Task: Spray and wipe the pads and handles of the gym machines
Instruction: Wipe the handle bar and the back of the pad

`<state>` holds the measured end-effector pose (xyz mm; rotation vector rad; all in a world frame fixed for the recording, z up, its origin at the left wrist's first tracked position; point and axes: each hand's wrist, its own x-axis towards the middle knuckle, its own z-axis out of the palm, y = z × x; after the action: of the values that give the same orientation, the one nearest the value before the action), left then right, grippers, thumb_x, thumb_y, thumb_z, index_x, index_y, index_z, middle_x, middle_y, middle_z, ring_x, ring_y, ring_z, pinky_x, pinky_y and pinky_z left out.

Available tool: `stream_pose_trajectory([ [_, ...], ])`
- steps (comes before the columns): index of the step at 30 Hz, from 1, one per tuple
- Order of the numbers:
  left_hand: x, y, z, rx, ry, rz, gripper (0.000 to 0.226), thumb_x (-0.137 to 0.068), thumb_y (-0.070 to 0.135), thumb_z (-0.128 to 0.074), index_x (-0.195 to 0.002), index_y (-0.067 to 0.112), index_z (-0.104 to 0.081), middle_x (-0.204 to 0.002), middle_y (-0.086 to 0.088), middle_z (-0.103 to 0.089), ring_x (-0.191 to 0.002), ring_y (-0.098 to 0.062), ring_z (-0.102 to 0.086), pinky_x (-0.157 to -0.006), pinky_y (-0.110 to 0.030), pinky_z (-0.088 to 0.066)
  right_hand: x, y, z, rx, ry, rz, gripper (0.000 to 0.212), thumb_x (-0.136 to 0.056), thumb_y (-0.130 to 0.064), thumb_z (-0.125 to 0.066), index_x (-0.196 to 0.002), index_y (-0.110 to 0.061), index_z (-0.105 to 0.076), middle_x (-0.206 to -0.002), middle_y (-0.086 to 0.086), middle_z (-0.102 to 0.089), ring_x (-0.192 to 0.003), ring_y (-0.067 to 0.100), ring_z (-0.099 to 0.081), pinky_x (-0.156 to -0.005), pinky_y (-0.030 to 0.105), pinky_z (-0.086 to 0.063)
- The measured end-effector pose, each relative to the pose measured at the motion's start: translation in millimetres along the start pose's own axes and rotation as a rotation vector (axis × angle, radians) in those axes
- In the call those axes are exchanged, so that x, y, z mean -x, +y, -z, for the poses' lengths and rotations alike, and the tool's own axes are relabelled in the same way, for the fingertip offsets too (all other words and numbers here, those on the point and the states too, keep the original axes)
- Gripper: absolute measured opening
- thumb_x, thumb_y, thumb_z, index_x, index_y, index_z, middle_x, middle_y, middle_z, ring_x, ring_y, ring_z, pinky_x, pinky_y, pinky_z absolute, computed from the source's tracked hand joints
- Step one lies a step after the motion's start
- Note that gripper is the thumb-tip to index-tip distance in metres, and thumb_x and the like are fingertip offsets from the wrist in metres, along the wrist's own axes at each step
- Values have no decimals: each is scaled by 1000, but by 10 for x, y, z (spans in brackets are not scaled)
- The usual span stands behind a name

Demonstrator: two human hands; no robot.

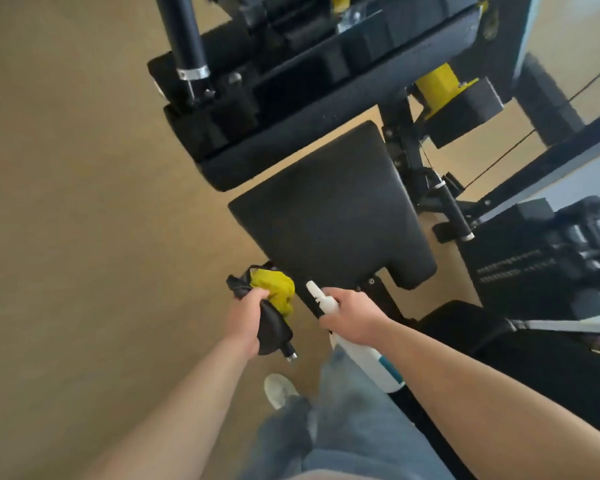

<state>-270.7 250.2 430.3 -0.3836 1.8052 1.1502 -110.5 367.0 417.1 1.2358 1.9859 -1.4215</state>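
Observation:
A black seat pad of a gym machine lies in the middle of the view, with a longer black back pad beyond it. My left hand grips a bunched yellow cloth together with a black handle grip just left of the seat's near corner. My right hand holds a white spray bottle by its neck, its nozzle pointing up toward the seat pad's near edge.
A black upright post rises at the far left of the machine. A yellow part, cables and a small black handle sit to the right. Black weight plates and another black pad are at right. Tan floor spreads left.

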Motion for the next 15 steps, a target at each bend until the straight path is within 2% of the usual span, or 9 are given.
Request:
stream_pose_trajectory([
  [1,60,-42,104,14,67,16,7,-86,18,-66,-88,11,-66,-82,-11,-72,-73,-27,-65,-72,-33,-48,-14,-25,-100,47,-19,14,53,-88,-30,-66,-141,-34,-59,-106,-3,-71,-92,17,-69,-84,40,-61],
  [3,82,-123,275,26,127,55,8,-89,22,-65,-94,16,-63,-94,-9,-71,-80,-20,-63,-79,-34,-46,-81,-54,-255,106,-61,29,53,-89,-31,-65,-141,-38,-58,-107,-5,-70,-92,16,-69,-84,39,-62],
  [6,-25,-208,452,75,196,92,22,-80,30,-71,-95,19,-60,-98,-8,-67,-97,-29,-62,-94,-41,-48,-232,-84,-401,145,-124,25,44,-89,-30,-63,-133,-37,-62,-102,-5,-70,-88,15,-68,-79,35,-60],
  [8,-111,-289,529,107,246,113,13,-87,26,-67,-93,20,-57,-92,-3,-63,-96,-28,-59,-91,-39,-46,-342,-122,-491,181,-169,29,31,-89,-31,-64,-120,-36,-64,-97,-6,-68,-86,14,-67,-74,33,-57],
  [10,-217,-363,592,135,276,145,8,-91,22,-62,-96,21,-56,-91,-2,-60,-90,-25,-57,-88,-39,-44,-457,-191,-587,239,-209,44,18,-90,-32,-65,-108,-35,-62,-95,-5,-66,-87,18,-65,-76,35,-55],
  [15,-437,-499,762,199,330,157,21,-85,25,-60,-105,25,-53,-105,-5,-61,-107,-33,-56,-102,-49,-47,-791,-345,-892,357,-259,51,41,-97,-34,-59,-138,-31,-55,-112,-1,-65,-101,26,-64,-82,39,-53],
])
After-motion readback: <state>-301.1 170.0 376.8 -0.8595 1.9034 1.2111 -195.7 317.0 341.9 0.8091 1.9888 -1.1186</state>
